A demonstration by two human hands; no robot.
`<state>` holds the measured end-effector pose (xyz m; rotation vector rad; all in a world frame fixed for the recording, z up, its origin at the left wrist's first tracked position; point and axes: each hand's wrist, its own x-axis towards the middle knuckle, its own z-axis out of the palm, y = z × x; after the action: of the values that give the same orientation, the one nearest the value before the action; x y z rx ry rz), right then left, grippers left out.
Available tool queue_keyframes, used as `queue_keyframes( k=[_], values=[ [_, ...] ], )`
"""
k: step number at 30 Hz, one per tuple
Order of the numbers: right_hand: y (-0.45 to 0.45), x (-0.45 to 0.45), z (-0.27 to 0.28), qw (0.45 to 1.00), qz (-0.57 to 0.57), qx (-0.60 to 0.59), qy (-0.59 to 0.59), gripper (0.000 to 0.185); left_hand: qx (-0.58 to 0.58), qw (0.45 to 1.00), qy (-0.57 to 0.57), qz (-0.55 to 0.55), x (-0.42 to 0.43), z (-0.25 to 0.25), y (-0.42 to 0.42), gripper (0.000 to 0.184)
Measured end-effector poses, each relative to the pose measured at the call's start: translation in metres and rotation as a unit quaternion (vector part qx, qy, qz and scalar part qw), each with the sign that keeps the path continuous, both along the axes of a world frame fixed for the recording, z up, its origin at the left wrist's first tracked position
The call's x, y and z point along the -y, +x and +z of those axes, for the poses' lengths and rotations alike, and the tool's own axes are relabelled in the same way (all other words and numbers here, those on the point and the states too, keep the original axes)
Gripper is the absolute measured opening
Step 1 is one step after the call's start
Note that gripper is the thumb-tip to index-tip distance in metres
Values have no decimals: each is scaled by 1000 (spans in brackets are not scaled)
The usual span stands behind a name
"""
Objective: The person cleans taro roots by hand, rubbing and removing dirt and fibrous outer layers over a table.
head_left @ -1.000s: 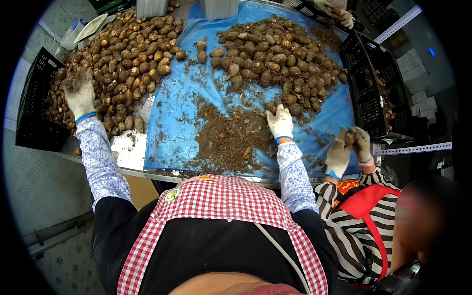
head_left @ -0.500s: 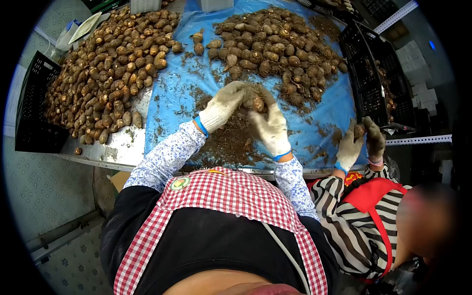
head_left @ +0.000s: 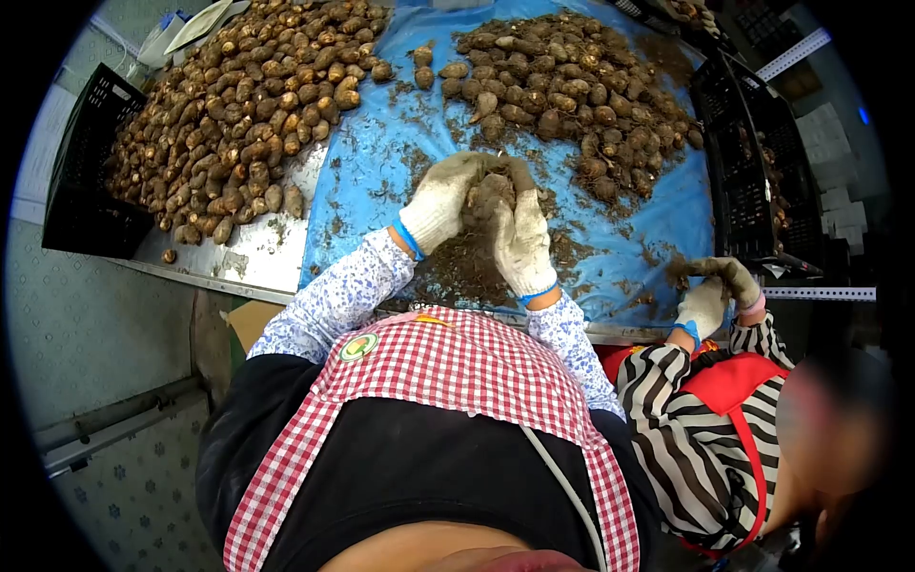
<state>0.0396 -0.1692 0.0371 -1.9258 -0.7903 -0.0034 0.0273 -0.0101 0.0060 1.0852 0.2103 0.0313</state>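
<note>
One root-covered taro corm (head_left: 488, 194) is being held over the blue plastic sheet (head_left: 357, 195), at twelve o'clock from the checked apron (head_left: 457, 372). It is being gripped between the gloved left hand (head_left: 438, 202) and the gloved right hand (head_left: 523, 246), which are closing around it; exact fingertip contact is being hidden. From the corm, loose soil (head_left: 459, 273) is lying at six o'clock, a taro heap (head_left: 572, 100) at one-thirty, a second taro pile (head_left: 233, 124) at nine-thirty, and a black crate (head_left: 93, 214) at nine. A co-worker's gloved hands (head_left: 703, 307) are being held together at four.
</note>
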Motion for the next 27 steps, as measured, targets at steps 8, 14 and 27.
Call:
queue_keyframes(
  k=[8,14,27],
  values=[
    [5,16,-2,998,2,-64,17,59,19,902,419,-98,10,55,-10,32],
    [5,19,-14,990,-45,133,-30,50,10,940,337,-59,18,26,-8,26],
    [11,20,-34,990,-31,-121,-65,41,-213,976,36,-11,14,-14,-18,53]
  ],
)
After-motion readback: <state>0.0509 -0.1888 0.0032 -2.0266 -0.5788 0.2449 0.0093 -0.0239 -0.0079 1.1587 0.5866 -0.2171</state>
